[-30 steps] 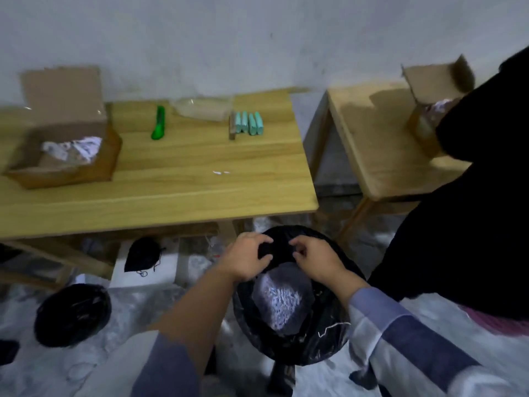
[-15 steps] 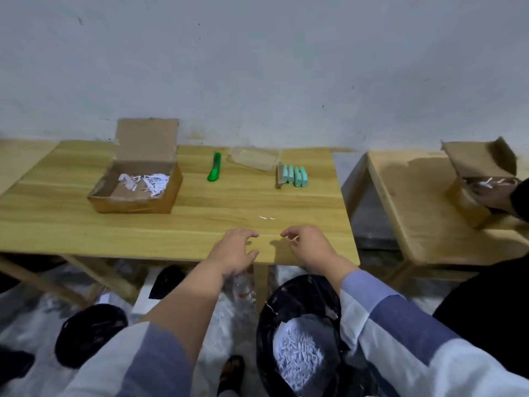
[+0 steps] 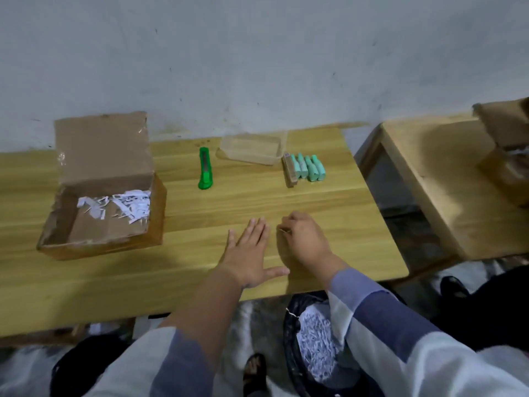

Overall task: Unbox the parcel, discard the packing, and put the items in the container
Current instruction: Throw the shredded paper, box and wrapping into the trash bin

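Observation:
An open cardboard box (image 3: pixel 94 224) with white shredded paper (image 3: pixel 120 203) in it sits on the left of the wooden table (image 3: pixel 200 202). A clear plastic container (image 3: pixel 252 149) stands at the back, with several teal items and a brown block (image 3: pixel 305 169) beside it. My left hand (image 3: pixel 247 253) lies flat on the table, fingers spread, holding nothing. Just right of it, my right hand (image 3: pixel 305 237) is curled with fingertips pinched on a small paper scrap on the tabletop. A black-lined bin (image 3: pixel 312 348) holding shredded paper stands below the table's front edge.
A green utility knife (image 3: pixel 205 171) lies between box and container. A second wooden table (image 3: pixel 446 179) at right carries another open cardboard box (image 3: pixel 509 150). Black bags and a sandalled foot (image 3: pixel 254 371) are on the floor; a person in black stands at right.
Both hands rose from the bin up onto the tabletop. The left hand flattened out; the right hand pinched at the scraps near the table's middle. The view tilted up.

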`<state>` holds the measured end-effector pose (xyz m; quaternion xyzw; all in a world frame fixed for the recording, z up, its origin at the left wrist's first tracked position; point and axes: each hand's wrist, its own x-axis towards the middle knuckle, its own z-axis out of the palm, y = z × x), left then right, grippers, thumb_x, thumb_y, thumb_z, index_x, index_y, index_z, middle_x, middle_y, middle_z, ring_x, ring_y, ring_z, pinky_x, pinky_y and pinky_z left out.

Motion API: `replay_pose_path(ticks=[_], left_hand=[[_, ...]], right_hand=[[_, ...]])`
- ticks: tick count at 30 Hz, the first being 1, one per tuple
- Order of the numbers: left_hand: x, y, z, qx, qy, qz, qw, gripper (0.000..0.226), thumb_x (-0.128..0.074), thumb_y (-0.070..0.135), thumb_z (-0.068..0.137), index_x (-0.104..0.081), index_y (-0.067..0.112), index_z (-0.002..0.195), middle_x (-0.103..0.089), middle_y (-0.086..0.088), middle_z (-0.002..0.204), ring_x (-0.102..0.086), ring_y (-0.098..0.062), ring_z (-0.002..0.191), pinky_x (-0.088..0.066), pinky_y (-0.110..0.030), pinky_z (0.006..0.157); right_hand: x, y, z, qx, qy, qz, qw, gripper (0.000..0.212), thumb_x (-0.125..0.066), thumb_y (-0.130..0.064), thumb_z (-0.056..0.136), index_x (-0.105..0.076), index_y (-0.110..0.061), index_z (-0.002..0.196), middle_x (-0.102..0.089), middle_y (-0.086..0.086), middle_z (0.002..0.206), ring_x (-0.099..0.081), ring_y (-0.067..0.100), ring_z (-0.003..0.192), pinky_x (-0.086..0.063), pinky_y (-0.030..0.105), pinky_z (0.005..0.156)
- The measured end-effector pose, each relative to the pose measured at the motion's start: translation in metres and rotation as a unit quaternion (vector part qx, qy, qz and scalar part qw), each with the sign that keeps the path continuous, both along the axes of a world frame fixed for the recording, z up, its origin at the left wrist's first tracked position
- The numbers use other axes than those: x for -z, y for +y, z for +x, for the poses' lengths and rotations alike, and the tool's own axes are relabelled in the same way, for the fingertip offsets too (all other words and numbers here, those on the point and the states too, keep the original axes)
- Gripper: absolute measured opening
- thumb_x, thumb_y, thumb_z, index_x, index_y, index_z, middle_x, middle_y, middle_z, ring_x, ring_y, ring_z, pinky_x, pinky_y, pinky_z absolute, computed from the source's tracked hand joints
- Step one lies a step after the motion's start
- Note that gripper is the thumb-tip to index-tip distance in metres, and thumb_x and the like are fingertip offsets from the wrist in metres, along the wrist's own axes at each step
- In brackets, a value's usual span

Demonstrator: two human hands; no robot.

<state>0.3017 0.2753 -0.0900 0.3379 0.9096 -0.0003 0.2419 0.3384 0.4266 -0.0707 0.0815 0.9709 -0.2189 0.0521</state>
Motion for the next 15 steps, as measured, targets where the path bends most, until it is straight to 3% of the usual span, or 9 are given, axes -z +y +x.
replay_pose_path(ticks=[4, 9, 15], left_hand=[[0.01, -0.005, 0.004, 0.01, 0.014, 0.006, 1.0, 0.117, -0.027, 0.089, 0.069, 0.026, 0.018, 0.146, 0.038, 0.003, 0.15, 0.036, -0.016, 0.138, 0.016, -0.056, 0.113], [0.011, -0.004, 0.003, 0.006, 0.007, 0.016, 1.0, 0.117, -0.029, 0.088, 0.07, 0.024, 0.017, 0.147, 0.037, 0.004, 0.151, 0.035, -0.016, 0.139, 0.018, -0.055, 0.111], [0.011, -0.005, 0.003, 0.01, 0.013, 0.025, 1.0, 0.113, -0.048, 0.072, 0.078, 0.022, 0.017, 0.147, 0.032, 0.002, 0.155, 0.031, -0.017, 0.141, 0.013, -0.058, 0.113]], right_hand=[[0.002, -0.001, 0.006, 0.037, 0.004, -0.016, 0.999, 0.026, -0.049, -0.008, 0.089, -0.072, -0.012, 0.102, -0.065, 0.013, 0.101, -0.059, 0.028, 0.098, -0.044, 0.033, 0.082], [0.001, -0.005, 0.022, 0.1, 0.007, -0.045, 0.994, 0.023, -0.053, -0.01, 0.09, -0.073, -0.011, 0.102, -0.067, 0.011, 0.105, -0.062, 0.027, 0.098, -0.045, 0.031, 0.084], [-0.004, -0.028, 0.018, 0.038, -0.01, -0.027, 0.999, 0.024, -0.054, -0.019, 0.09, -0.071, -0.01, 0.104, -0.064, 0.015, 0.107, -0.059, 0.03, 0.102, -0.045, 0.034, 0.085]])
